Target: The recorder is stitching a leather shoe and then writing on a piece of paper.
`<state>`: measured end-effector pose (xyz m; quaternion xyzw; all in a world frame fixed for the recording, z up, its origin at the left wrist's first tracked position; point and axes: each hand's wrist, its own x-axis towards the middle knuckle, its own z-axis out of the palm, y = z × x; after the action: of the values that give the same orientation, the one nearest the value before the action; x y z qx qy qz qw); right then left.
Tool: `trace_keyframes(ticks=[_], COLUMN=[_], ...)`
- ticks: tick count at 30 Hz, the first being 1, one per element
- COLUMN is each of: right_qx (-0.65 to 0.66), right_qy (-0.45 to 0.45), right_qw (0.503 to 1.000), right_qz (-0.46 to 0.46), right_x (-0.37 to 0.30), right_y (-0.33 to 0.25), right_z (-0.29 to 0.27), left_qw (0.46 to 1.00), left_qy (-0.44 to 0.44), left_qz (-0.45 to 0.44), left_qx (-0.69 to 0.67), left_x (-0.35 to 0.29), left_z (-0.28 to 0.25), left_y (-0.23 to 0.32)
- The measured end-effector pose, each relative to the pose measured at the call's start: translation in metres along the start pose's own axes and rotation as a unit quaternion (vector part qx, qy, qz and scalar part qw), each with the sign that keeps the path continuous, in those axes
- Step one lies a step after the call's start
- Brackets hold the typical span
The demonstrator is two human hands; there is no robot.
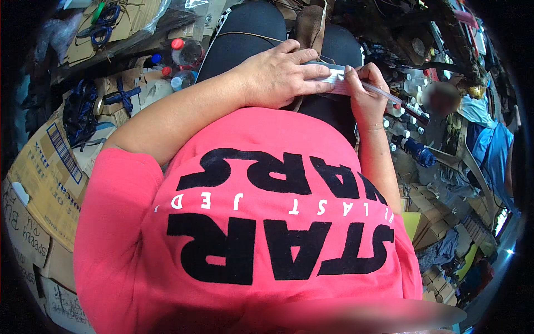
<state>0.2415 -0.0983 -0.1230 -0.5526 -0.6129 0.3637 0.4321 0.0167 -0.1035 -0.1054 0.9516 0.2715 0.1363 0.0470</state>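
My left hand [278, 77] lies over my lap, palm down with its fingers stretched and apart. Its fingertips rest on a small white paper pad or card [340, 81], partly hidden beneath them; the thumb is out of sight. From the right, my right hand [367, 96] pinches a clear-barrelled pen [391, 96] with a dark cap on its rear end. The pen's tip is hidden behind my fingers, close to the paper. Just beyond my hands, a strip of brown leather-like material [310, 26] stands between my black-clad thighs, with a thin cord near it.
Bottles with red and blue caps [186, 54] stand left of my leg. Blue-handled scissors [101, 34] lie on cardboard farther left, above cardboard boxes [47, 178]. Many small white-capped bottles [399, 128] crowd the right side, near blue cloth [489, 147] and stacked cardboard [425, 214].
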Motion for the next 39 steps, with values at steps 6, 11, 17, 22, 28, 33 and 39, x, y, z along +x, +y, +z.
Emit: trace_keyframes(ticks=[6, 11, 17, 22, 28, 33, 39], right_qx=[0.007, -0.004, 0.010, 0.019, 0.022, 0.026, 0.019], right_qy=[0.002, 0.003, -0.001, 0.005, -0.006, -0.006, -0.004], right_qw=[1.000, 1.000, 1.000, 1.000, 1.000, 1.000, 1.000], right_qz=[0.001, -0.005, 0.003, 0.004, 0.004, 0.011, 0.006], right_x=[0.001, 0.000, 0.000, 0.000, 0.000, 0.001, 0.000], right_y=[0.003, 0.002, 0.000, 0.002, 0.001, -0.003, -0.001], right_z=[0.001, 0.000, -0.001, -0.001, -0.002, -0.001, -0.001], left_qw=[1.000, 1.000, 1.000, 1.000, 1.000, 1.000, 1.000], left_qy=[-0.015, -0.006, 0.005, 0.007, 0.003, 0.008, 0.009], left_qz=[-0.004, -0.003, -0.002, 0.000, -0.001, -0.004, -0.003], left_qx=[0.006, 0.013, 0.002, -0.002, -0.002, 0.004, 0.003], left_x=[0.001, 0.001, 0.001, 0.001, 0.001, 0.001, 0.000], left_z=[-0.002, -0.002, 0.000, 0.000, 0.000, 0.000, 0.000], left_y=[0.001, 0.001, 0.001, 0.001, 0.001, 0.001, 0.001])
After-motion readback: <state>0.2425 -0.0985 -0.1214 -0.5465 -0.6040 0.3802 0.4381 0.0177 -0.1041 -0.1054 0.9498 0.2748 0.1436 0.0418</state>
